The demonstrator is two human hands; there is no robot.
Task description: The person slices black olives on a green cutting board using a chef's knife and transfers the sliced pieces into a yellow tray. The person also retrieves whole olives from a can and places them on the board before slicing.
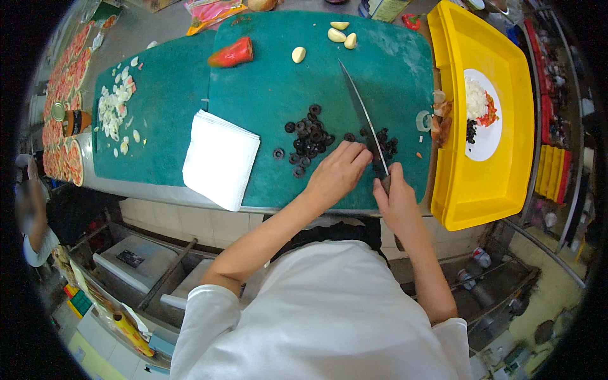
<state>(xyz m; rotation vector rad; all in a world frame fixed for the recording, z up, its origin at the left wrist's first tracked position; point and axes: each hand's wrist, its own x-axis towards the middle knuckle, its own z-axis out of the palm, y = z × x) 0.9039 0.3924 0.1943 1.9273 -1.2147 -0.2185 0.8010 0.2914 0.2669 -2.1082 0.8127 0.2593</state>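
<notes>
My right hand [396,202] grips the handle of a kitchen knife [362,107], its blade pointing away over the green cutting board [270,95]. Close to the blade's left side, my left hand [339,171] has its fingers bent down at the board; whether they pinch an olive piece is hidden. Sliced black olives [311,135] lie in a pile beyond my left hand. Chopped olives [390,146] sit to the right of the blade. Peeled garlic cloves [337,35] and a red pepper piece [232,52] rest farther back. White paper napkins [221,159] are stacked on the left.
On the right stands a yellow plastic tray [513,185] holding a white plate [489,147] with chopped food. Onion peels [441,123] lie beside it. Sliced garlic [114,107] covers part of the left board. Farther left are a jar [76,122], several pizzas [71,161] and another person [35,237].
</notes>
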